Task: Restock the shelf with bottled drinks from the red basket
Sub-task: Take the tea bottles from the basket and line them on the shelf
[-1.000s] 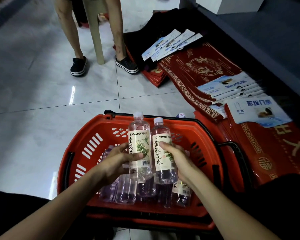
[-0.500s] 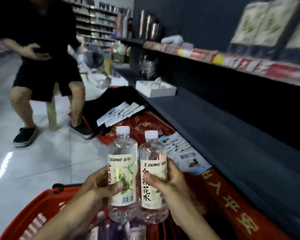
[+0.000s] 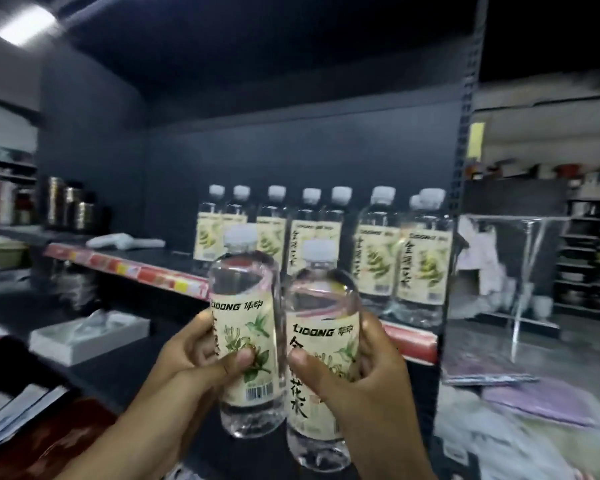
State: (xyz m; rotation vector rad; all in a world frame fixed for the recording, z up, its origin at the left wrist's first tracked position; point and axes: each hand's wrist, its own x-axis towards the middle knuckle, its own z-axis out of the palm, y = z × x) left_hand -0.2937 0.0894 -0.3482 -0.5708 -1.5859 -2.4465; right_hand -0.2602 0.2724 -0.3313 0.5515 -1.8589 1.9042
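Note:
My left hand grips a clear bottled drink with a cream leaf label and white cap. My right hand grips a second, matching bottle right beside it; the two bottles touch. Both are held upright in front of a dark shelf with a red price strip along its edge. Several identical bottles stand in a row on the right part of that shelf, behind the ones I hold. The red basket is out of view.
A white cloth lies on the shelf's left part, with metal canisters further left. A white box sits on the lower shelf. A perforated upright post bounds the shelf on the right, next to a clear acrylic panel.
I have lifted both bottles out of the basket and raised them to shelf height. My view has swung up from the floor and basket to the shelf with the bottle row.

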